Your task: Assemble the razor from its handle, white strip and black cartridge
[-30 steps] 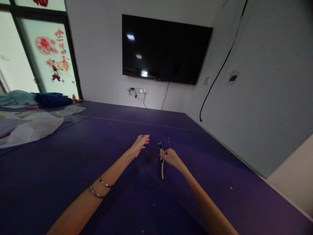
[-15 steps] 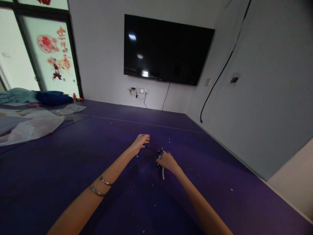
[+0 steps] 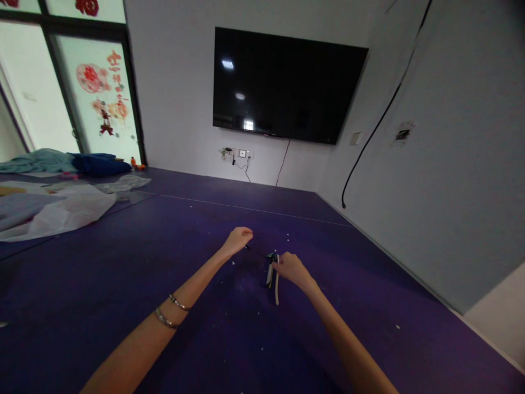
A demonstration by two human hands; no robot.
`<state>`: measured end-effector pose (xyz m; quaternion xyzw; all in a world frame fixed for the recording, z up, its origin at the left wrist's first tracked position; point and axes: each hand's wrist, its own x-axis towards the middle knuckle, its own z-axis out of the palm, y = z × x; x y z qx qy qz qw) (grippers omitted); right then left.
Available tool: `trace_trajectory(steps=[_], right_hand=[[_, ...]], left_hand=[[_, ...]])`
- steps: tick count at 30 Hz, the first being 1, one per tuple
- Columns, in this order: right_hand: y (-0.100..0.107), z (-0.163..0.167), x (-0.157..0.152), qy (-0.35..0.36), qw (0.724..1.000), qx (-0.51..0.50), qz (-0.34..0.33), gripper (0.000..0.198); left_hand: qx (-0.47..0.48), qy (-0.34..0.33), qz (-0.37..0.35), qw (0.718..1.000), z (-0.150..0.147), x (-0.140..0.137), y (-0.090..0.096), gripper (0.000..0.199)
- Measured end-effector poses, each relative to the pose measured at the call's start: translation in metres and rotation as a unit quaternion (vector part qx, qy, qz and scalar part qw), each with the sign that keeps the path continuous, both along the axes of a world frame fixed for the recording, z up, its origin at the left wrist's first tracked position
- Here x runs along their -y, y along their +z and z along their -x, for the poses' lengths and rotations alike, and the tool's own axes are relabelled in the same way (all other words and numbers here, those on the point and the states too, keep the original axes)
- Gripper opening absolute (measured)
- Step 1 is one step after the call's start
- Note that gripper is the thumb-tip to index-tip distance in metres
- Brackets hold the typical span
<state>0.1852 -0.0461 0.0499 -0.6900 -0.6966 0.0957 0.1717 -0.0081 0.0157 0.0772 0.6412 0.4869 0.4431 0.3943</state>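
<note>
My right hand (image 3: 292, 269) is closed around a plier-like tool (image 3: 269, 275) with two long handles, at least one of them pale, and a dark head pointing away from me. The handles hang toward me, spread a little apart. To the left of it my left hand (image 3: 238, 239) is curled with its fingers together, just above the purple surface (image 3: 197, 262). A small dark end shows beneath its fingers, and a faint dark strip seems to run from there toward the tool's head. What the left fingers hold is too small and dark to name.
White plastic sheeting (image 3: 77, 210) lies on the left, with dark blue cloth (image 3: 100, 164) behind it. Small white scraps are scattered over the surface. A television (image 3: 287, 85) hangs on the far wall, and a loose black cable (image 3: 369, 139) dangles along the right wall.
My left hand's fingers have gone from spread to curled together. My right hand has shifted slightly right in view, and the tool's handles show more plainly. The whole view has moved slightly.
</note>
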Motion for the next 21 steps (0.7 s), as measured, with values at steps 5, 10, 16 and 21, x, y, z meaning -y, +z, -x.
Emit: trace_trajectory(steps=[5,10,16,21], right_hand=[[0.007,-0.034,-0.001,-0.005,0.999,-0.031,-0.022,0.030],[0.006,-0.061,0.000,-0.018,0.999,-0.033,-0.026,0.026],[0.001,-0.073,0.004,-0.041,0.999,-0.033,-0.006,0.026],[0.000,-0.077,0.003,-0.041,0.998,-0.037,-0.008,0.026]], left_hand=[[-0.164,0.060,-0.098,0.980,0.008,-0.018,-0.037,0.018],[-0.271,0.064,-0.063,0.958,0.011,-0.031,-0.055,0.022],[-0.358,0.087,-0.076,0.927,0.001,-0.037,-0.062,0.028],[-0.440,0.106,-0.134,0.881,-0.006,-0.035,-0.065,0.029]])
